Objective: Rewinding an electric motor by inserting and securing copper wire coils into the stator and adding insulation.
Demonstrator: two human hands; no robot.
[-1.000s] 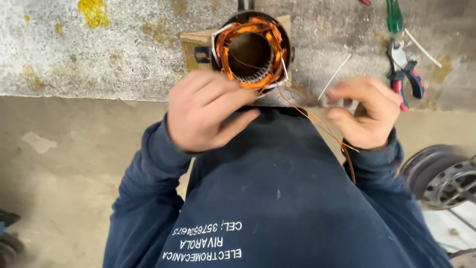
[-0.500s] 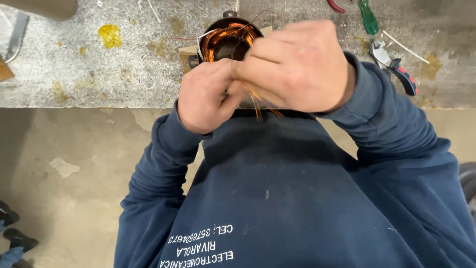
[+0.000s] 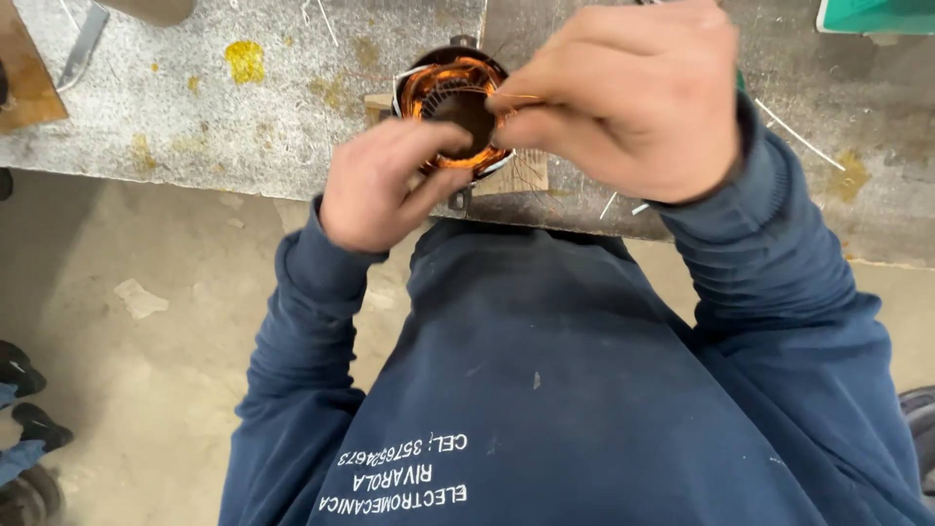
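Motor stator (image 3: 450, 93) with copper windings is set upper centre on grey worktop (image 3: 195, 117) | left hand (image 3: 385, 185) is curled against its lower rim, grip unclear | thin copper wire (image 3: 521, 96) is pinched by right hand (image 3: 633, 102) fingers

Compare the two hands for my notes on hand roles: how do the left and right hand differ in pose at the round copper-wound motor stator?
The left hand sits lower, at the near rim of the round copper-wound stator, fingers curled against it. The right hand is raised above the stator's right side, its fingertips pinching a thin copper wire. The right hand looks larger, being nearer the camera. Both are bare and emerge from dark blue sleeves, over the grey workbench.
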